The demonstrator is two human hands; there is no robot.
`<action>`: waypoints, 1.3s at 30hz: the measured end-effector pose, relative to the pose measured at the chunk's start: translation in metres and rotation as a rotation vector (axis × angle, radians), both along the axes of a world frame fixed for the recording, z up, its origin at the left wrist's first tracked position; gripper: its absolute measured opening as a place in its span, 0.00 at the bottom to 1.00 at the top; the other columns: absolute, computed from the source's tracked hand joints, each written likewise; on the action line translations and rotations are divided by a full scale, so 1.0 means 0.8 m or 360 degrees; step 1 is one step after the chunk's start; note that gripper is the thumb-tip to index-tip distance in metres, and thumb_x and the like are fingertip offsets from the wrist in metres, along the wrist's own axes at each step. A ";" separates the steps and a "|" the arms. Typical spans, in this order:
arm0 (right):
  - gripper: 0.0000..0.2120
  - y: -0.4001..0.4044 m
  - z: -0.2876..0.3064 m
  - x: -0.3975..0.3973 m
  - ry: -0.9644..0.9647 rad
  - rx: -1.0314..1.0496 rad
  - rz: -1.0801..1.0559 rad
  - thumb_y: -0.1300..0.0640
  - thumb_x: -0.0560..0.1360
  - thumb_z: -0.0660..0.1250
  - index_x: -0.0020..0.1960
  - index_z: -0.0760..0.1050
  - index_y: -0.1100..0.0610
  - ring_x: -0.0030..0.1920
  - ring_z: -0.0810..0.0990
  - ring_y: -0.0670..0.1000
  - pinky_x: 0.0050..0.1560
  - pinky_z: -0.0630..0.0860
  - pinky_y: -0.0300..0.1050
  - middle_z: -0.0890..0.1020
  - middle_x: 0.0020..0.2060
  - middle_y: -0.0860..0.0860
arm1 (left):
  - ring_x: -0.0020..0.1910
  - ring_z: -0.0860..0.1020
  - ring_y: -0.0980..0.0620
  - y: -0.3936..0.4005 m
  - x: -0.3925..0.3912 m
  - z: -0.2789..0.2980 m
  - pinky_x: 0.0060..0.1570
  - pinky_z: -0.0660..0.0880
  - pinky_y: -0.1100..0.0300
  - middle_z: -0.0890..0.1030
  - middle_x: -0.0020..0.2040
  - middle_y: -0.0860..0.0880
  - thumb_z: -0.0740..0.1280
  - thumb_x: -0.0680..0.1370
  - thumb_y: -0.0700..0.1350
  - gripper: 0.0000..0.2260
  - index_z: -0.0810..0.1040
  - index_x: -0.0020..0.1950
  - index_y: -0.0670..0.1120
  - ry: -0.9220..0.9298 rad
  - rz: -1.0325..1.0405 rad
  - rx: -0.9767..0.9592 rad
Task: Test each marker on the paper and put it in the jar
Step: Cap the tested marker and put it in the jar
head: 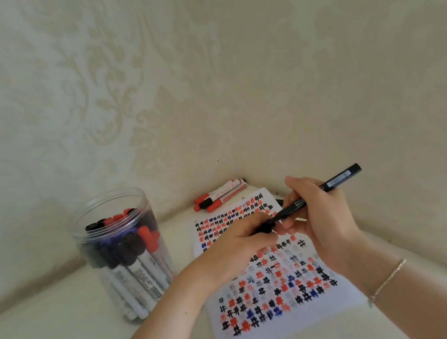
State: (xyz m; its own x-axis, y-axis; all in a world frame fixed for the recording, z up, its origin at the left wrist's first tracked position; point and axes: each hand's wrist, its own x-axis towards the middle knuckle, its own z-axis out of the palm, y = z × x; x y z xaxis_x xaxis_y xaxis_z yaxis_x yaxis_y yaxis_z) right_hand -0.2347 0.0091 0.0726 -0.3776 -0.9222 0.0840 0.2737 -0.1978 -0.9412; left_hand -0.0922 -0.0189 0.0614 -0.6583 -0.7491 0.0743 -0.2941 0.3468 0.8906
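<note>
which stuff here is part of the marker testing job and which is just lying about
Part of the job:
black marker, held by left hand and right hand
paper covered in test marks
jar with markers in it
loose markers by the wall, probably waiting

Just there:
bracelet on the right wrist
patterned wall

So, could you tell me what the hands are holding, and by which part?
One black marker: the right hand grips its barrel, and the left hand pinches its cap end.

Jar (124,255) of markers left of the paper (270,289) — loose markers (221,195) behind it, by the wall.
</note>
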 end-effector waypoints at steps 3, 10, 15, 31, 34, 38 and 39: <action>0.13 -0.001 -0.001 0.002 -0.0085 0.0012 -0.0096 0.59 0.78 0.63 0.35 0.68 0.61 0.20 0.72 0.53 0.26 0.71 0.45 0.73 0.24 0.55 | 0.45 0.72 0.54 -0.001 0.004 0.000 0.54 0.70 0.52 0.75 0.46 0.45 0.63 0.78 0.42 0.12 0.75 0.59 0.38 0.0033 0.0033 0.0006; 0.13 -0.004 -0.008 0.010 0.0190 0.0070 0.0059 0.58 0.75 0.68 0.37 0.69 0.61 0.22 0.70 0.49 0.28 0.71 0.42 0.71 0.22 0.53 | 0.45 0.76 0.51 0.003 0.004 0.006 0.56 0.71 0.45 0.79 0.45 0.49 0.63 0.75 0.49 0.13 0.78 0.56 0.44 -0.0126 0.0025 -0.0087; 0.14 -0.011 -0.013 0.022 0.0351 0.0171 0.0203 0.57 0.74 0.70 0.33 0.70 0.59 0.20 0.68 0.40 0.25 0.67 0.31 0.72 0.23 0.47 | 0.36 0.76 0.68 0.008 0.001 0.009 0.40 0.70 0.75 0.80 0.37 0.64 0.60 0.81 0.44 0.10 0.78 0.59 0.50 0.0046 0.0075 -0.0127; 0.22 -0.018 0.042 0.096 0.0341 -0.0105 0.0043 0.59 0.77 0.61 0.25 0.62 0.54 0.24 0.57 0.50 0.28 0.57 0.45 0.61 0.21 0.50 | 0.18 0.62 0.53 0.023 0.058 0.101 0.26 0.65 0.62 0.63 0.17 0.50 0.59 0.76 0.52 0.23 0.68 0.23 0.44 -0.0581 0.1479 -0.1369; 0.21 -0.019 0.047 0.111 0.0314 -0.0148 0.0088 0.60 0.77 0.62 0.26 0.61 0.56 0.26 0.56 0.50 0.30 0.56 0.48 0.59 0.24 0.54 | 0.18 0.67 0.48 0.029 0.070 0.102 0.30 0.73 0.57 0.66 0.16 0.48 0.59 0.74 0.52 0.21 0.68 0.23 0.44 -0.0529 0.1505 -0.1312; 0.23 -0.033 0.072 0.127 0.0247 -0.0153 0.0237 0.56 0.78 0.64 0.26 0.62 0.55 0.23 0.55 0.49 0.26 0.55 0.42 0.60 0.20 0.49 | 0.25 0.77 0.51 0.028 0.099 0.114 0.36 0.78 0.56 0.79 0.25 0.52 0.64 0.75 0.51 0.12 0.77 0.33 0.48 0.0027 0.1477 -0.1049; 0.22 -0.039 0.080 0.133 0.0219 -0.0141 0.0248 0.56 0.78 0.65 0.27 0.64 0.55 0.22 0.56 0.48 0.25 0.55 0.42 0.61 0.18 0.46 | 0.28 0.78 0.55 0.025 0.108 0.121 0.37 0.77 0.63 0.80 0.29 0.55 0.68 0.75 0.48 0.07 0.77 0.37 0.50 0.0228 0.1490 -0.1029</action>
State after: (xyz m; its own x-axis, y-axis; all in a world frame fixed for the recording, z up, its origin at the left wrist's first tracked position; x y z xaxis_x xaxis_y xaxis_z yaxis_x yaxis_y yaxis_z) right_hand -0.1283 -0.0224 0.1368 -0.2102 -0.9552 0.2082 0.1777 -0.2468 -0.9526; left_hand -0.0057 0.0008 0.1579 0.1828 -0.7350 0.6530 -0.5883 0.4504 0.6716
